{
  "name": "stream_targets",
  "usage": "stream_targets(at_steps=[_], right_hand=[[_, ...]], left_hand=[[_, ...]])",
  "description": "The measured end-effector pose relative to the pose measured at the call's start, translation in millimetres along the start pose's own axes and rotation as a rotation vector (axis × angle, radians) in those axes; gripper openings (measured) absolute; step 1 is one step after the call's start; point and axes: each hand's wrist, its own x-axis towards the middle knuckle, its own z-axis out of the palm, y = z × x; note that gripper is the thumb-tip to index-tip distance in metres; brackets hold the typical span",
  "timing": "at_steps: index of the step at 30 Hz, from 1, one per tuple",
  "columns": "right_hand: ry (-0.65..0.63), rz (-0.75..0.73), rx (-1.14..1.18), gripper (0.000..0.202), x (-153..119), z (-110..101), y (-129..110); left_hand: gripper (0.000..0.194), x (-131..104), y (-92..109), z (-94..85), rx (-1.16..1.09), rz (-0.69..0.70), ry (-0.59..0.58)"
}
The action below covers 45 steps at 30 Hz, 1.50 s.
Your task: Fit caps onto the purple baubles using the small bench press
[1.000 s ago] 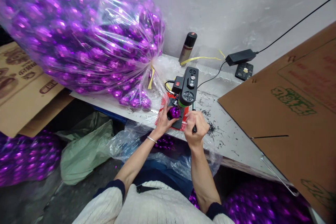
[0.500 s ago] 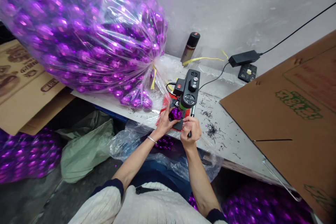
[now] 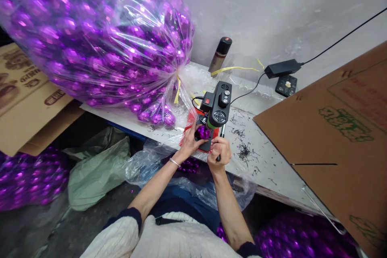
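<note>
Head view: left hand [image 3: 189, 142] cups a purple ball [image 3: 203, 132] under the small bench press [image 3: 218, 105] at the table's [image 3: 272, 177] near edge — right hand [image 3: 219, 151] fisted round the lever [image 3: 221, 137]. Bare tabletop lies rightward; the ball is half hidden.

Camera: one view, worn on the person's head.
Facing: forward and steeply down onto the littered white workbench [image 3: 266, 169].
Landmark: the small black bench machine with a red switch [image 3: 218, 107] sits just right of centre, at arm's reach.
Left of it: the clear plastic sack of purple baubles [image 3: 90, 36] fills the upper left.
Right of it: the brown cardboard sheet [image 3: 341, 137], cut off by the frame edge.
Shared views: none.
</note>
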Motion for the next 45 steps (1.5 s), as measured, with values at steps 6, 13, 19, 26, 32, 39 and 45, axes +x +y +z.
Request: stream_targets(at_steps=[6,13,19,26,32,39,45], right_hand=[[0.009,0.014,0.025,0.019,-3,1,3],[0.041,-0.026,-0.024,0.023,-6,6,6],[0.047,-0.057,0.012,0.026,1,5,2],[-0.015,0.231,0.033,0.032,55,-13,-29],[-0.030,0.182,0.043,0.030,43,-12,-26],[-0.028,0.150,0.035,0.027,31,-9,-21],[-0.021,0.125,0.032,0.027,28,-7,-20]], left_hand=[[0.098,0,0,0.3,0.018,-0.004,-0.006],[0.100,2,-3,-0.2,0.005,-0.010,-0.009],[0.098,4,-3,1.2,-0.039,0.003,0.008],[0.113,-21,0,-5.3,0.005,0.017,0.131],[0.080,-106,2,-33.5,0.253,0.331,-0.112],[0.051,-53,-2,-55.4,0.315,0.237,0.034],[0.041,102,-12,-103.6,0.784,-0.104,-0.262]])
